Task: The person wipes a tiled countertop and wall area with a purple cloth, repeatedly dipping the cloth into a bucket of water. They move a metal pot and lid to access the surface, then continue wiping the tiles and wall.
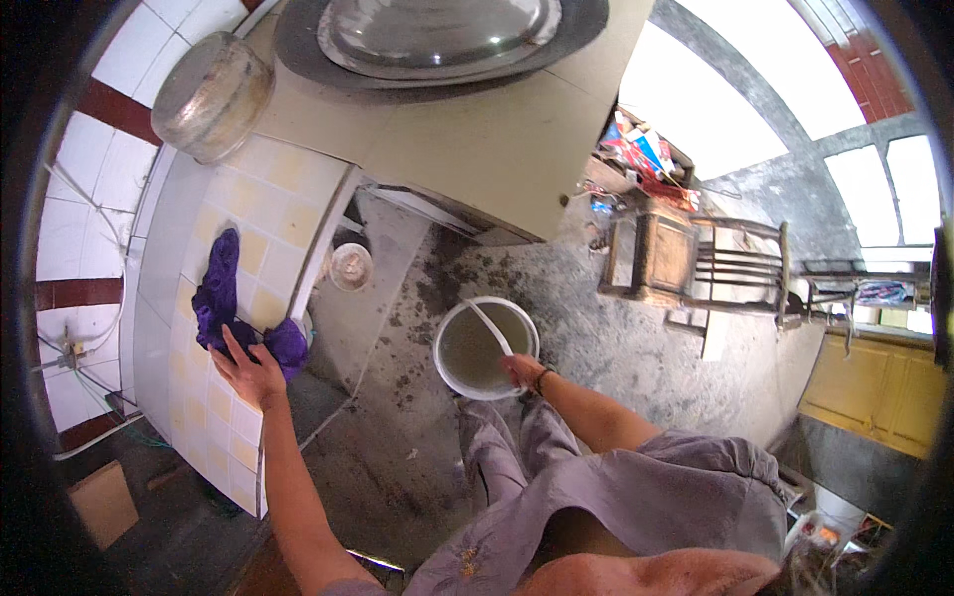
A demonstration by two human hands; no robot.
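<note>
A crumpled purple cloth [218, 287] lies on the yellow-and-white tiled counter [287, 175], one bunch of it at the counter's front edge. My left hand [250, 369] is over the cloth's near end, fingers spread and touching it without closing around it. Below and to the right, my right hand [524, 370] grips the pale handle [488, 325] of a white bucket [440, 365]. Murky greyish-green water [477, 350] fills much of it. The bucket is in front of my legs; whether its base touches the floor I cannot tell.
A large metal wok lid [440, 37] covers the stove top [477, 127]. Beside it, a dented metal pot [212, 97] stands by the tiled wall. A small round container [351, 267] sits below the counter edge. Wooden chair [671, 253] to the right; wet, stained concrete floor [417, 357].
</note>
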